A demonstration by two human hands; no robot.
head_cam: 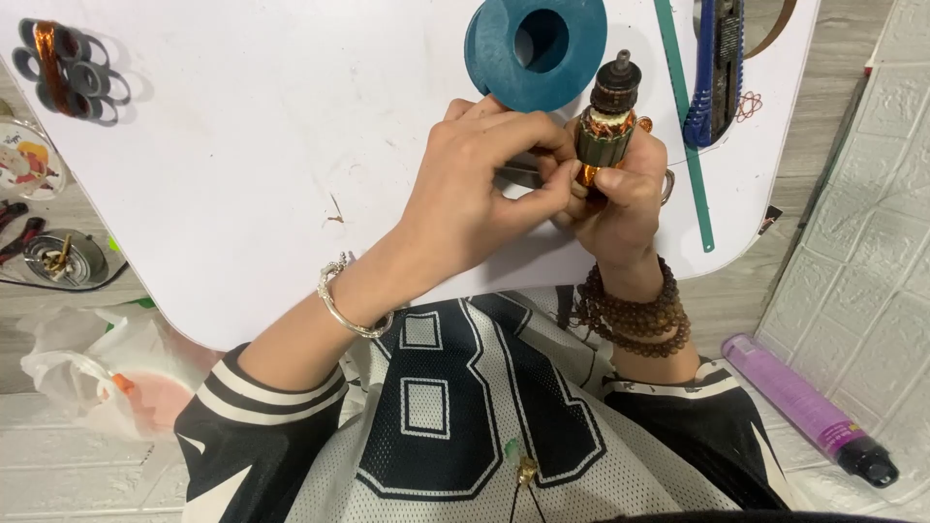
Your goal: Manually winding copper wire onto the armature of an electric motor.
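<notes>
From the head camera we see our right hand [620, 199] wrapped around the lower part of a motor armature [608, 121], fist closed on it, holding it upright over the white table [242, 174]. The armature's dark commutator and shaft tip stick up above the fist, and its copper windings show just over our thumb. Our left hand [475, 189] comes in from the left of the armature, its fingers pinched closed against the armature's side where copper shows; what the fingertips pinch is too small for us to tell. A thin grey tool lies under the left fingers, mostly hidden.

Just up and left of the armature sits a blue spool [535, 48], nearly touching our left knuckles. Right of the armature a green ruler [690, 136] runs down the table, and past it lies a blue utility knife [717, 68]. Beyond those the table's curved edge falls away near the right wrist, so room on that side is tight. Left of the armature the tabletop is wide, out to a cluster of grey rings with a copper coil [68, 68] at the far corner. On the floor, down and right of the armature, lies a purple bottle [809, 407].
</notes>
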